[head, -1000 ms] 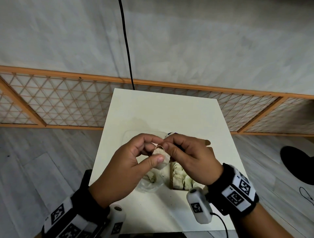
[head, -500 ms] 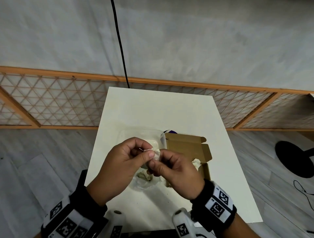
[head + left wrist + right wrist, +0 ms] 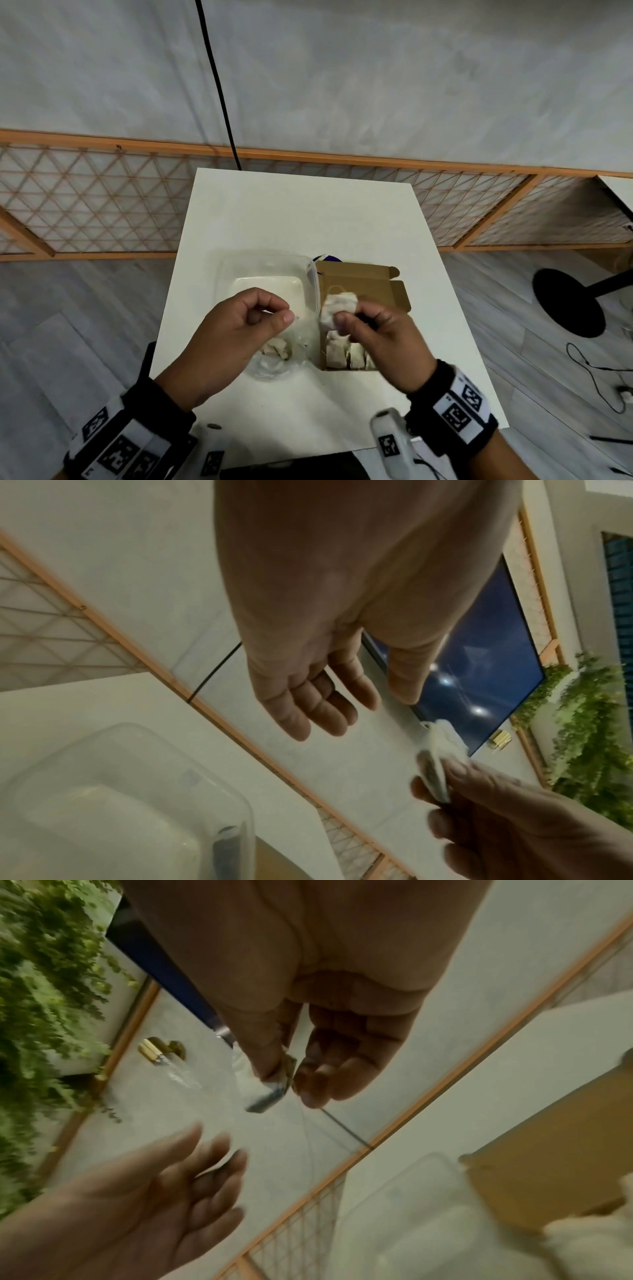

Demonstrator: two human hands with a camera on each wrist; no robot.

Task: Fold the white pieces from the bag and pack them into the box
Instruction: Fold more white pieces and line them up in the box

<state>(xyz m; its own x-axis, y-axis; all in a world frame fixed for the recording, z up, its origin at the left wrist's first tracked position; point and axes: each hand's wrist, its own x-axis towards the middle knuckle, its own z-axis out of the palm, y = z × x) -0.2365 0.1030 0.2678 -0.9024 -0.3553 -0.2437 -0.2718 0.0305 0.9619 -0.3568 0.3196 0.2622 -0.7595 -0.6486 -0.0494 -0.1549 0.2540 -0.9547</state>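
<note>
My right hand [image 3: 346, 322] pinches a folded white piece [image 3: 337, 305] between thumb and fingers, held above the open brown cardboard box [image 3: 370, 289]. Several folded white pieces [image 3: 346, 354] stand in the box's near end. My left hand [image 3: 279, 313] hovers to the left, over the clear bag [image 3: 274, 363], fingers loosely curled and holding nothing. More white pieces [image 3: 275, 347] lie in the bag. The left wrist view shows the left hand's fingers [image 3: 325, 710] relaxed and the piece [image 3: 435, 761] in the other hand. In the right wrist view the piece [image 3: 274, 1083] sits pinched at the fingertips.
A clear plastic container [image 3: 263, 274] stands on the white table [image 3: 308, 212] just left of the box. A black cable [image 3: 219, 89] hangs down behind the table. A wooden lattice screen [image 3: 85, 205] runs along the wall, and a black stand base [image 3: 568, 301] sits on the floor at right.
The hands have parted. My left hand let go of the piece and drew left; my right hand carried the piece right, over the box.
</note>
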